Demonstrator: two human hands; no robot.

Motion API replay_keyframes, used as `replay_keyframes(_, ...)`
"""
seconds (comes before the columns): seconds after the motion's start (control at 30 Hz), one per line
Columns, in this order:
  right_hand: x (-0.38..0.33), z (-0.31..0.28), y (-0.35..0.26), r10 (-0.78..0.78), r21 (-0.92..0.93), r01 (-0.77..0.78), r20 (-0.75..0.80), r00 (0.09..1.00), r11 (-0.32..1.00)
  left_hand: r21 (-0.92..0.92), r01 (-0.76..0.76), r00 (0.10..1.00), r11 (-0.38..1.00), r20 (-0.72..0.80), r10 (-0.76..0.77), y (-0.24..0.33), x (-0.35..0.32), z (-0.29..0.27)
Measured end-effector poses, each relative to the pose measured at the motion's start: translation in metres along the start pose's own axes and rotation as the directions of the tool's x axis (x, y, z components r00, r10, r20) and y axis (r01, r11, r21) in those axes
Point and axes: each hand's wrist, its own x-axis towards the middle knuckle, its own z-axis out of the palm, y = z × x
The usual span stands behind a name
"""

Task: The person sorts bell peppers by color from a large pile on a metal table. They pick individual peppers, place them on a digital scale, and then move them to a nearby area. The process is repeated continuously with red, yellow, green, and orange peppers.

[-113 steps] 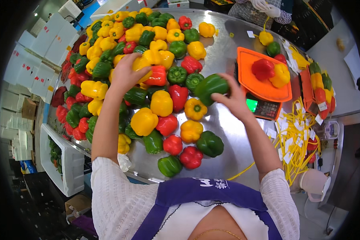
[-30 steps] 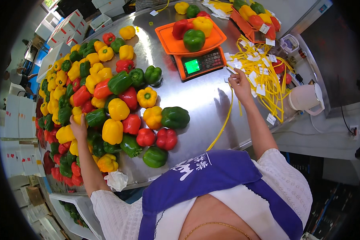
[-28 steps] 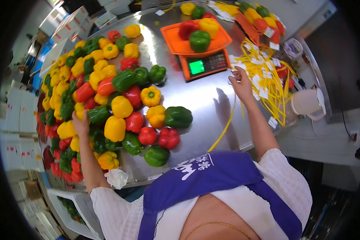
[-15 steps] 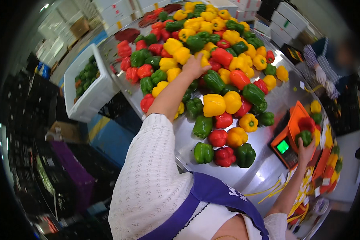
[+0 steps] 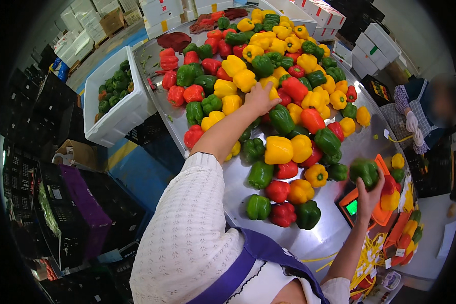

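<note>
My left hand (image 5: 259, 98) reaches far across the steel table (image 5: 325, 238) and rests on the heap of red, yellow and green bell peppers (image 5: 268, 76), its fingers spread over a yellow pepper (image 5: 273, 93). My right hand (image 5: 368, 195) is raised at the right and grips a green pepper (image 5: 364, 172) just above the orange scale (image 5: 357, 207), whose green display is lit. A red pepper (image 5: 388, 185) and a yellow pepper (image 5: 390, 200) lie on the scale's orange tray.
A white crate of green peppers (image 5: 114, 101) stands left of the table, with dark crates (image 5: 66, 213) below it. Yellow net bags (image 5: 372, 258) and labels lie at the lower right. Another person in white gloves (image 5: 415, 126) works at the far right.
The view has swung back toward the pepper heap. My right hand now holds a green pepper over the scale, where one second ago it was at the yellow nets. My left hand has stayed on the pile.
</note>
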Motion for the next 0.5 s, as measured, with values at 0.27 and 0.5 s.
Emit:
replay_keyframes(0.27, 0.067, 0.167, -0.057, 0.015, -0.121, -0.002, 0.108, 0.994, 0.993, -0.129, -0.129, 0.975, 0.983, 0.162, 0.149, -0.015, 0.003, -0.007)
replay_keyframes(0.5, 0.107, 0.274, -0.051, -0.116, -0.316, 0.166, 0.173, 0.978, 0.934, -0.381, -0.602, 0.796, 0.702, -0.209, 0.568, -0.089, 0.024, -0.048)
